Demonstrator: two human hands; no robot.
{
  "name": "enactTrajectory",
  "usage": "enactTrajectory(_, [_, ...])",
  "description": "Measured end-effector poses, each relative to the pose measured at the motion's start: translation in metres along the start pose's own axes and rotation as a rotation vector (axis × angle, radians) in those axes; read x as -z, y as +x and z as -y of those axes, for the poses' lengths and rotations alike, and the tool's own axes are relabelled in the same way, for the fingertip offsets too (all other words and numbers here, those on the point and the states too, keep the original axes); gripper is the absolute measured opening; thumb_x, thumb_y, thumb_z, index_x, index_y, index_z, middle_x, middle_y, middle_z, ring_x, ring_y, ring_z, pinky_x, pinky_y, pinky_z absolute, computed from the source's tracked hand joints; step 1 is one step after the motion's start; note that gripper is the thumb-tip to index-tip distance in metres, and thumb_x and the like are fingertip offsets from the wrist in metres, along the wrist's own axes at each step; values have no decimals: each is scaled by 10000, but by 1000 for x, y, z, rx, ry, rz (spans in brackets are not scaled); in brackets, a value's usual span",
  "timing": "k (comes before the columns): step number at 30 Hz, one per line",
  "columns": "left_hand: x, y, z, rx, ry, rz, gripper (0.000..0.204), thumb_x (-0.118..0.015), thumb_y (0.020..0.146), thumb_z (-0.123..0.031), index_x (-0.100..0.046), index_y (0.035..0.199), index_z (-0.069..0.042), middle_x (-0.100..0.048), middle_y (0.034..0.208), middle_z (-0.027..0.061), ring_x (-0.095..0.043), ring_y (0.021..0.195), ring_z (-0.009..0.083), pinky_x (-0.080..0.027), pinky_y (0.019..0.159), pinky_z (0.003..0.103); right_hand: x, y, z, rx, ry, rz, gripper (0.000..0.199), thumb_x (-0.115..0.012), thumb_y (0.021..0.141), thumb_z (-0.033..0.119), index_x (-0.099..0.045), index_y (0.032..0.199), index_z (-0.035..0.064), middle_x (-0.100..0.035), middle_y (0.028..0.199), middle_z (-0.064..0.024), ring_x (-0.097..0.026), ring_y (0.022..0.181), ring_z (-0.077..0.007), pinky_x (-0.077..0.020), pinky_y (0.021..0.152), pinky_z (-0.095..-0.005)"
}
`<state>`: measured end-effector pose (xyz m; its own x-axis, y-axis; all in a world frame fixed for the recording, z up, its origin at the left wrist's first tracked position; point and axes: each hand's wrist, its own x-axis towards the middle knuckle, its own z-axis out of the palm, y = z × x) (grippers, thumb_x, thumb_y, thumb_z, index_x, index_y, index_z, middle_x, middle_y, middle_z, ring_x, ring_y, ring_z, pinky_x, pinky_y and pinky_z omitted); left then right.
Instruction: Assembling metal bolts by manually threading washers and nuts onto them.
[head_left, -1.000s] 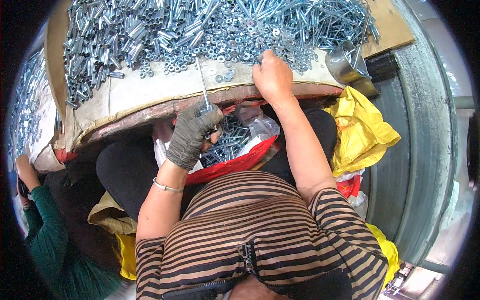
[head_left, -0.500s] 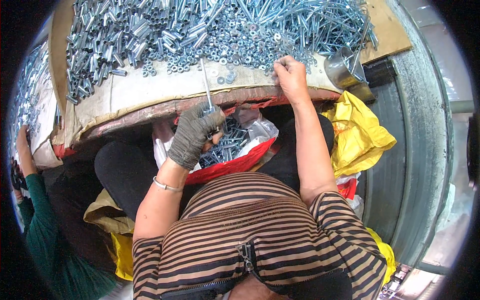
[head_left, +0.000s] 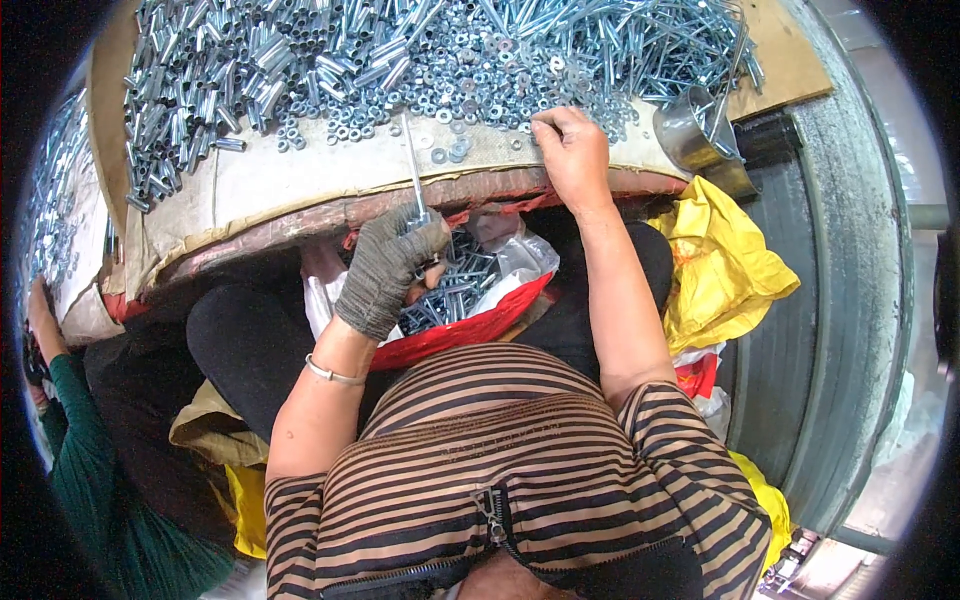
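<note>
My left hand [head_left: 395, 262], in a grey knit glove that leaves fingertips bare, is closed around a long thin metal bolt [head_left: 416, 165]. The bolt points away from me, toward the table edge; its lower end is hidden in the fist. Above the table's near edge, my bare right hand [head_left: 572, 150] is closed in a pinch beside the loose nuts and washers [head_left: 470, 100]. Whatever its fingertips hold is too small to make out. Below my left hand, a red and white bag [head_left: 480, 325] in my lap holds several metal bolts [head_left: 462, 290].
Metal sleeves [head_left: 270, 70] heap at the far left, long bolts [head_left: 640, 45] at the far right. A metal cup [head_left: 690, 135] stands at the right edge. A yellow bag [head_left: 720, 275] hangs beside my right knee. At left, another person's green sleeve [head_left: 85, 420] reaches toward the table.
My right hand has shifted slightly left and closer to the near edge, its fingers pinched. The left hand keeps the bolt in nearly the same place.
</note>
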<state>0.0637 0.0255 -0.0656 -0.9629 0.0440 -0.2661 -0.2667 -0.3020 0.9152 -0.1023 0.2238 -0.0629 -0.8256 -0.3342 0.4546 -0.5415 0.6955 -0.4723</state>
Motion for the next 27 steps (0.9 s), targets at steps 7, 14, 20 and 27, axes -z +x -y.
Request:
enactTrajectory(7, [-2,1,1,17,5,-12,238,-592,841,-285,-579,733,-74,-493,498,-11,-376,361,58,-262,354,205,-7,3,9,-87,-317,86,139,-631,775,189,-639,858,78,-611,866,-124,-609,814,-332,-473,695,-431])
enactTrajectory(14, [-2,-1,4,-97,64,-74,264,-619,836,-324,-575,745,-80,-483,496,-20,-372,372,56,-252,372,208,-14,2,9,-113,-226,33,124,-586,790,177,-598,828,60,-605,871,-146,-598,804,-364,-468,698,-454])
enactTrajectory(20, [-3,0,-1,7,43,-29,236,-625,843,-310,-573,775,-90,-485,495,-11,-372,353,58,-242,344,208,1,3,-6,-136,47,-7,107,-632,760,122,-607,812,32,-622,728,-118,-609,679,-258,-471,633,-369])
enactTrajectory(27, [-5,6,12,-156,-4,-29,226,-633,830,-270,-563,746,-73,-481,498,-1,-406,392,79,-266,373,220,38,7,-34,-355,493,-45,100,-610,799,88,-596,754,-1,-569,614,-24,-535,517,-92,-410,454,-238])
